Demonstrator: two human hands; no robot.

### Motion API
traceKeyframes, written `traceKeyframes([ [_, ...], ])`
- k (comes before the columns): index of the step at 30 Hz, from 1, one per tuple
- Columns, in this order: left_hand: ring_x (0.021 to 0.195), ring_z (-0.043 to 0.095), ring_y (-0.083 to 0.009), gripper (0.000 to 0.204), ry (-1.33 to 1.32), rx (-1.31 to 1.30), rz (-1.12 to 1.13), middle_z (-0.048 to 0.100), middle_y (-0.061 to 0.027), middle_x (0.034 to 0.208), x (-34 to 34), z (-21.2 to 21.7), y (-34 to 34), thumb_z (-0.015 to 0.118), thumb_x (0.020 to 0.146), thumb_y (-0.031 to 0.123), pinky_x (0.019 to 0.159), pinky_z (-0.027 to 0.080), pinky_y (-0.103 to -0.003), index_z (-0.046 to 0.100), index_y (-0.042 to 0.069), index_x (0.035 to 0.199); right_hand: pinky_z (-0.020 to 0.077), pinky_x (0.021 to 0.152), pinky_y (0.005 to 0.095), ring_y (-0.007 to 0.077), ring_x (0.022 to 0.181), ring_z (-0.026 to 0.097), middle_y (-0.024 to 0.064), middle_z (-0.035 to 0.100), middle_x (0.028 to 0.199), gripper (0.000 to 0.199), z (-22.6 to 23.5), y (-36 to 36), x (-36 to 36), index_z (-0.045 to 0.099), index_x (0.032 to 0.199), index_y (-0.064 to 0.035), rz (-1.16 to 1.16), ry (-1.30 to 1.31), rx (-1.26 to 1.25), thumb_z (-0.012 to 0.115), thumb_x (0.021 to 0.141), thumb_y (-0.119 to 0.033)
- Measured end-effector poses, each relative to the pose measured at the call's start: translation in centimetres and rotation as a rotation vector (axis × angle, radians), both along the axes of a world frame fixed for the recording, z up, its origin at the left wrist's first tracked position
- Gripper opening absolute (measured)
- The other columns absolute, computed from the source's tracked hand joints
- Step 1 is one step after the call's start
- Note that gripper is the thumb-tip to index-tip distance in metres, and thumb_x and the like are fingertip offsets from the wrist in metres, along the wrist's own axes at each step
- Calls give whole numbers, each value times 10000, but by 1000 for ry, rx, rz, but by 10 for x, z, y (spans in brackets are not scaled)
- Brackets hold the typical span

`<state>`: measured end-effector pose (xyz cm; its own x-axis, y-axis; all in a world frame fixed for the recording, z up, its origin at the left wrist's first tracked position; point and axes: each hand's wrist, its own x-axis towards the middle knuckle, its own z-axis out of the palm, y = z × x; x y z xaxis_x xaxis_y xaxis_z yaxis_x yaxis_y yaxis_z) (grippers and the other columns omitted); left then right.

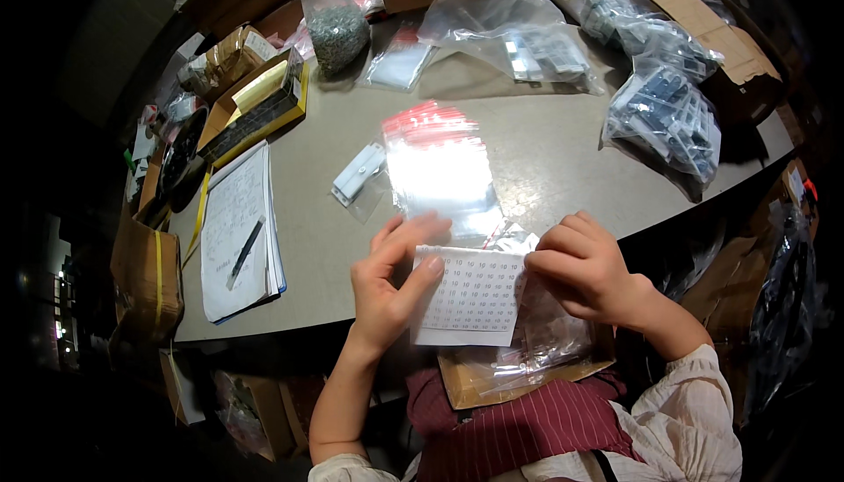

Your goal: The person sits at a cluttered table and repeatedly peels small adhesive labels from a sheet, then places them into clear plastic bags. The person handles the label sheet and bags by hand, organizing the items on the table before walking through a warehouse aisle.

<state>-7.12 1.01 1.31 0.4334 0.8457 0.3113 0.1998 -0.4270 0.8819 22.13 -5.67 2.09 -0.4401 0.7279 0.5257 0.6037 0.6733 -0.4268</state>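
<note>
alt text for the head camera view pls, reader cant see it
Left hand and right hand hold a white sheet of small labels over a grey table, by a stack of red-topped zip bags. Bags of parts and a pen on papers lie around.

I count one sheet of printed labels (pixel 466 297) in my two hands, left hand (pixel 391 284) and right hand (pixel 585 271). One stack of red-topped zip bags (pixel 440 166) lies just beyond it, with one small white part (pixel 356 174) to its left. At far left I count one paper pad (pixel 236 236) bearing one pen (pixel 245 252). Far right, two bags of dark parts (pixel 668 117).
</note>
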Motion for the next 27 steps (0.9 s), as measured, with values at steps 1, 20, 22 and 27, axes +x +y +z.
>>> traceKeyframes([
  [1,1351,639,-294,335,11,52,24,779,-127,1264,1,-3,0,739,924,178,1259,257,-553,778,17,1216,488,790,409,311,873,613,82,633,932,255,4,2,3,673,1022,-55,34,83,-56,792,797,-40],
  [20,1358,651,-306,105,217,219,-218,794,-82,1244,1,9,-1,750,884,172,1269,177,-606,738,73,914,516,760,500,411,865,688,198,703,891,412,27,86,10,598,1112,-16,-124,-203,-470,798,901,-307],
  [22,1345,660,-306,117,178,204,-221,794,-84,1239,-1,8,1,757,909,183,1259,199,-614,733,70,923,503,715,470,386,812,670,181,679,849,547,29,85,24,563,1224,-22,-108,-262,-475,849,890,-349],
  [27,1336,666,-312,116,146,186,-224,797,-87,1231,-1,6,2,743,928,184,1256,212,-609,740,68,922,494,657,423,313,741,675,119,665,821,509,47,56,23,577,1233,-62,-12,-343,-654,849,882,-310],
])
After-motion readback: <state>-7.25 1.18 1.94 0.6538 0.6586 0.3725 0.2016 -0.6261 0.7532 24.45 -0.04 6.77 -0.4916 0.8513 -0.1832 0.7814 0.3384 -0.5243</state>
